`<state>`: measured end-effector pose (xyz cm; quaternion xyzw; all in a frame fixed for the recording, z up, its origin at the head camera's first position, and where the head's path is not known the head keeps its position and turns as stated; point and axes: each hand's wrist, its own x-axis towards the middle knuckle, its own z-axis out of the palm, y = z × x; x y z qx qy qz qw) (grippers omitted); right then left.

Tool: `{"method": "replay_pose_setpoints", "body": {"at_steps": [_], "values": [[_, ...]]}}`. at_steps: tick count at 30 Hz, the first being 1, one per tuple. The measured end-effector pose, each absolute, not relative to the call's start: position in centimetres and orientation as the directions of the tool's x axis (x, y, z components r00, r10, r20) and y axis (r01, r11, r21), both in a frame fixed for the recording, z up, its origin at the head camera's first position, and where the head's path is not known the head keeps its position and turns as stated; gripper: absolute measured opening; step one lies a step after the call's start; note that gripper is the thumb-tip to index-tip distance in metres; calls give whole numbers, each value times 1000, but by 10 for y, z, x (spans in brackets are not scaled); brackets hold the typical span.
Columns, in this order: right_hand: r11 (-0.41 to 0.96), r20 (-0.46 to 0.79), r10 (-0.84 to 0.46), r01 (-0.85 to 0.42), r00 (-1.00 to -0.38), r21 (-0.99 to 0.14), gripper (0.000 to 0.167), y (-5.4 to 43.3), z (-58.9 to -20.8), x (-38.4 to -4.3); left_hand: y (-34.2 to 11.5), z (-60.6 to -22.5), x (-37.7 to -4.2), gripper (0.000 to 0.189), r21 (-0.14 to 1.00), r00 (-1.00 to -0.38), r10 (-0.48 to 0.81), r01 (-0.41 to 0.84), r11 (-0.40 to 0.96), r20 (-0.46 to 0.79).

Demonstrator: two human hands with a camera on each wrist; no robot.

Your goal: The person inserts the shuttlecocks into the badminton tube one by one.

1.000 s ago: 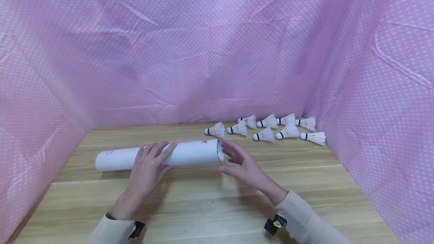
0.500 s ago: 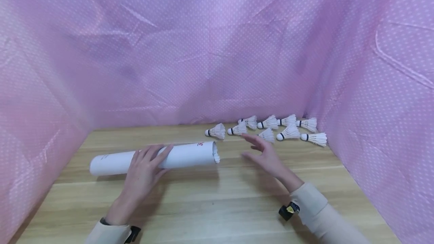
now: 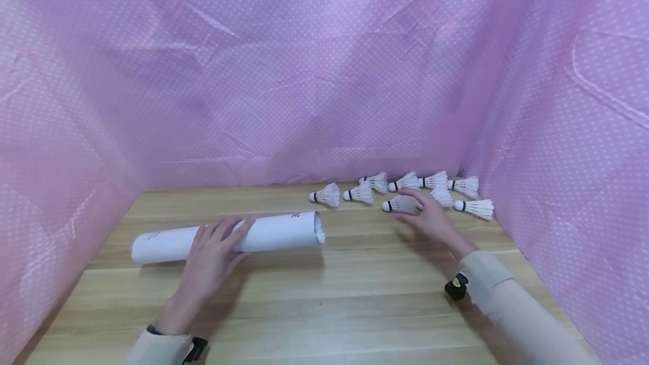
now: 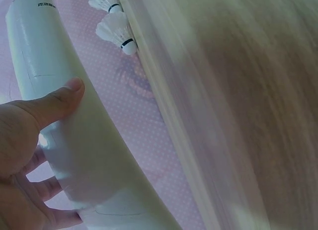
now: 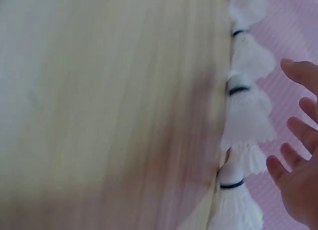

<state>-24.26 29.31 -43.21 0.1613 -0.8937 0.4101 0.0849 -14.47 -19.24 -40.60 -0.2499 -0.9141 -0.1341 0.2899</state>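
Observation:
A long white shuttlecock tube (image 3: 284, 231) lies across the table at left, its mouth facing right. White feather edges show at that mouth. My left hand (image 3: 210, 258) grips the tube near its middle, fingers over the top; the left wrist view has the thumb (image 4: 64, 101) on one side of the tube (image 4: 99, 155). Over the back right, my right hand (image 3: 433, 221) spreads thumb and fingers around a white shuttlecock (image 3: 400, 204) with a dark band. Whether they touch it is unclear. In the right wrist view the right hand (image 5: 298, 165) appears with fingers apart, holding nothing.
Several more shuttlecocks lie along the table's back edge, from one at the left (image 3: 325, 195) to one at the far right (image 3: 474, 208). Pink dotted cloth (image 3: 314, 100) hangs behind and at both sides of the wooden table (image 3: 324, 308).
My right hand has moved right and away from the tube's mouth to a shuttlecock at the back. The left hand, still gripping the tube, has shifted slightly left with it.

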Motion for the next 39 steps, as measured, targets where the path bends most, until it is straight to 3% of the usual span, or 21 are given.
{"method": "replay_pose_setpoints", "body": {"at_steps": [8,28,39], "values": [[738,342,-275,-425,-899,-524,67,308,-446,-261,-191,-405,-146,87,96,-706,387,539,837,593],[790,252,-281,-372,-926,-488,65,301,-451,-261,-191,-407,-143,87,112,-705,373,538,836,603],[758,239,-268,-357,-933,-546,61,281,-450,-253,-196,-407,-140,86,119,-718,358,520,846,597]]}}
